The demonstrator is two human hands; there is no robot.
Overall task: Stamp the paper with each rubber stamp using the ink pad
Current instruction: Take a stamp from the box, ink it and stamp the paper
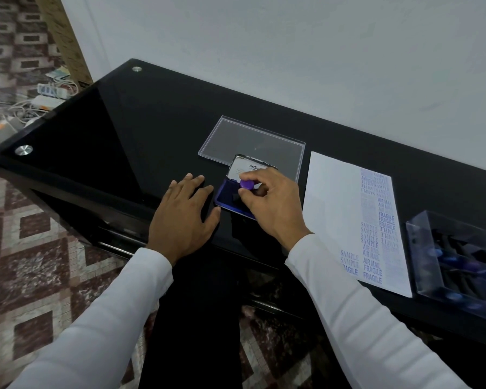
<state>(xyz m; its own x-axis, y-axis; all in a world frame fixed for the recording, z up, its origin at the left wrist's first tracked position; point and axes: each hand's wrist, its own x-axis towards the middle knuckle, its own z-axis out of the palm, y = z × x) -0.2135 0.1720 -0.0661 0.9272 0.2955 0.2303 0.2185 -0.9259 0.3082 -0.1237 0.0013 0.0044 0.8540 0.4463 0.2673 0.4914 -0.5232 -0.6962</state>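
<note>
A blue ink pad (227,196) lies open on the black glass table (141,130), its lid (246,168) raised at the back. My right hand (272,203) pinches a rubber stamp with a purple knob (247,183) and holds it down on the pad. Just left of the pad, my left hand (185,214) rests flat on the table, fingers spread, thumb near the pad's edge. Right of the pad lies the white paper (334,209), printed down its right side with several blue SAMPLE, AIR MAIL and FRAGILE marks.
A clear plastic lid (250,137) lies flat behind the ink pad. A clear box (460,256) holding several more stamps stands at the right, beside the paper. A white wall runs behind the table. Cables and power strips (40,102) lie on the floor at the left.
</note>
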